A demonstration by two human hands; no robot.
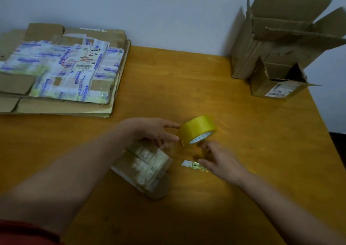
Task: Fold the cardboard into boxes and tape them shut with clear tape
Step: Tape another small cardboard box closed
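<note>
At the near left corner of the orange-brown wooden worktop point(252, 151) a red sleeve point(22, 231) shows, and a bare forearm runs from it toward the middle. Under that arm lies a small cardboard box wrapped in whitish tape point(148, 168). Just right of it a small flat yellow-and-white item point(189, 164) lies partly under the right hand point(219, 160), whose fingers are spread, blurred and grip nothing. Just beyond, near the middle of the worktop, the yellowish roll of clear tape point(198, 129) stands tilted on its edge. The left hand point(151, 130) reaches it with straight fingers, two fingertips touching the roll's left side. At the far left corner lies a stack of flattened cardboard sheets point(61, 106) covered with printed labels. At the far right corner stand a large open cardboard box point(262, 44) and, just before it, a smaller open cardboard box point(277, 87).
</note>
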